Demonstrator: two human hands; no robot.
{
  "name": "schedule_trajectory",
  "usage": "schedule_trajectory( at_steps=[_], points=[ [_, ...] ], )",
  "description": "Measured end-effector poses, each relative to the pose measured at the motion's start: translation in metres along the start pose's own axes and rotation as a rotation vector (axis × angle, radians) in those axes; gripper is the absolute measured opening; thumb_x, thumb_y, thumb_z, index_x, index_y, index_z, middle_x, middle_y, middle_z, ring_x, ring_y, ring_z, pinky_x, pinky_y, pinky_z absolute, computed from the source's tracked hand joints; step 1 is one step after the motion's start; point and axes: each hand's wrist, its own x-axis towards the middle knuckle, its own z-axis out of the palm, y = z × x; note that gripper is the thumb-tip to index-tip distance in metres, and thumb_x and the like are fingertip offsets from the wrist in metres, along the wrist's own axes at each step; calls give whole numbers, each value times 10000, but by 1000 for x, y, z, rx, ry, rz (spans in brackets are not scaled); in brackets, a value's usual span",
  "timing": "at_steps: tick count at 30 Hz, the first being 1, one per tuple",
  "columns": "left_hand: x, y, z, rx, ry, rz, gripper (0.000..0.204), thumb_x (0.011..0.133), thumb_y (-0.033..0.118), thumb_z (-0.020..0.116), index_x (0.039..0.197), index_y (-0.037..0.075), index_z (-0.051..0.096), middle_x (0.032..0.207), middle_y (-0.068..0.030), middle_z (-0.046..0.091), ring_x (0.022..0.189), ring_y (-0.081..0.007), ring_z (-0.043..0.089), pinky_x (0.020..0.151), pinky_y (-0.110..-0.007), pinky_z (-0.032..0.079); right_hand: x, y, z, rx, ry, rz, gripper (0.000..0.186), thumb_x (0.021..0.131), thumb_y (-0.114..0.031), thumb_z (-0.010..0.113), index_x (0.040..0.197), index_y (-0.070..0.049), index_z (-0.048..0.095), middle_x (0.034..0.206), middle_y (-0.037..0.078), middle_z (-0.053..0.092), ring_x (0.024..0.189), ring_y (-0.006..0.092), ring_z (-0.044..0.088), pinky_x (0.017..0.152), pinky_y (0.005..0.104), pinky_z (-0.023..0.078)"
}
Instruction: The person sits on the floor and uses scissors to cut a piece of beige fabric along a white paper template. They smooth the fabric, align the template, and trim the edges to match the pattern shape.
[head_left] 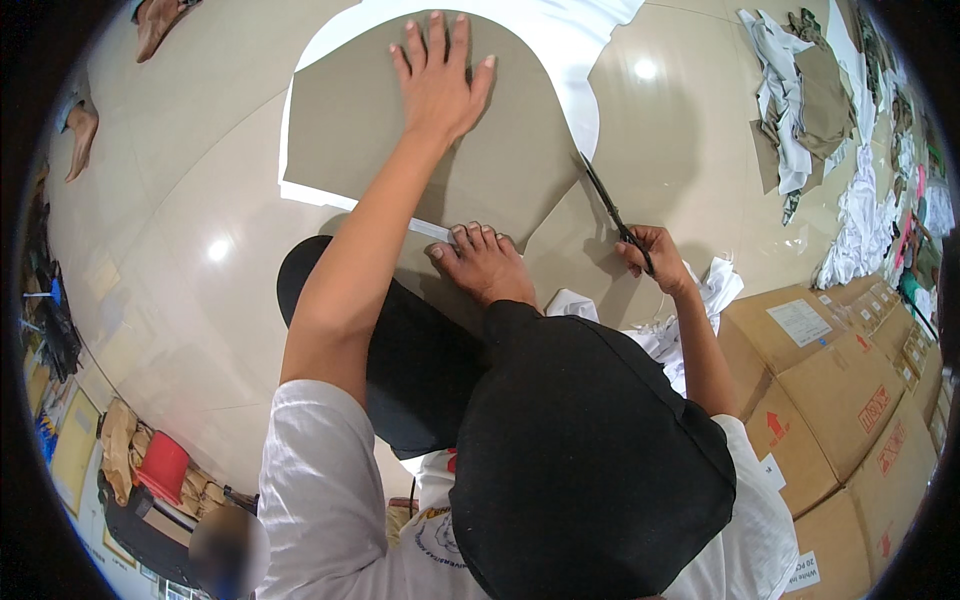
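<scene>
While left hand (440, 98) lies spread on brown panel (365, 140) over white cloth (562, 45) on floor (190, 180), right hand (657, 260) grips black scissors (608, 200), tips near panel's edge. Cloth likely light, limp, slippery; best pressed flat near edge. Panel's material unclear; cloth's far end cut off; some right-hand fingers hidden.

Cartons (860, 405): brown, grouped on your right.
Cloth heap (825, 105): white, brown and camouflage pieces, ahead to your right.
Bare feet (82, 140): two, not yours, to your left.
Red item (163, 468): on your left, beside brown crumpled material (117, 445).
</scene>
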Motion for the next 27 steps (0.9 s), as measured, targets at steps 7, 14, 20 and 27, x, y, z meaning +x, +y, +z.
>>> schedule_trajectory(
  at_steps=[7, 14, 20, 27],
  points=[
    [-33, -14, -10, 88, -61, -90, 797, 1118, 625, 451, 1765, 172, 339, 1831, -220, 253, 1678, -545, 145, 1319, -748, 78, 0, -3, 3, -16, 19, -16, 309, 981, -287, 852, 825, -87, 677, 674, -47, 582, 577, 62, 549, 537, 259, 426],
    [-35, -19, -12, 118, -62, -103, 812, 1119, 641, 434, 1778, 186, 304, 1837, -206, 245, 1689, -515, 143, 1331, -732, 79, -2, -6, 7, -7, 28, 1, 294, 990, -307, 842, 861, -86, 696, 690, -49, 585, 595, 54, 545, 554, 246, 423],
    [-36, -23, -9, 150, -57, -92, 815, 1121, 647, 409, 1784, 187, 287, 1840, -191, 244, 1694, -501, 142, 1341, -716, 78, -3, -7, 9, -5, 18, -13, 287, 998, -307, 833, 867, -85, 707, 692, -53, 597, 596, 51, 548, 553, 244, 425],
    [-35, -19, -14, 157, -71, -109, 803, 1128, 636, 398, 1784, 187, 287, 1840, -184, 247, 1692, -499, 150, 1346, -705, 88, -3, -3, 13, -1, 50, -13, 318, 999, -302, 829, 819, -88, 678, 676, -43, 595, 563, 57, 544, 520, 252, 413]
  ],
)
